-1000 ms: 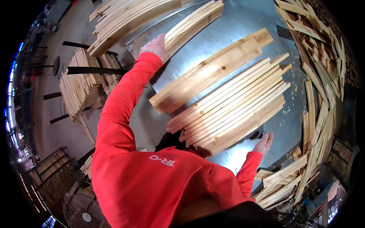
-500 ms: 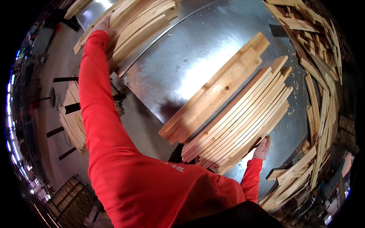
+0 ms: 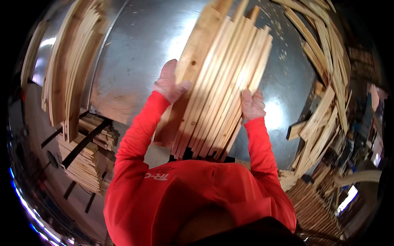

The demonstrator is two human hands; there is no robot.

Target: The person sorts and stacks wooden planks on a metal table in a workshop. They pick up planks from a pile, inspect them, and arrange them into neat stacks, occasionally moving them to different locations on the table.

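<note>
Two hands (image 3: 167,84) (image 3: 253,105), one board stack (image 3: 221,82)

Grey metal table (image 3: 127,61) with a shining surface, stacked lumber (image 3: 80,166) among dark bars (image 3: 86,143) off its near-left corner, jumbled wooden strips (image 3: 318,112) heaped at right, closely ranked slats (image 3: 314,205) at lower right, bright white patch (image 3: 348,200) beyond.

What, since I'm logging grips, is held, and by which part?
The left hand is on the wide board at its left edge, the right hand on the narrow boards at their right side; gripping cannot be told.
</note>
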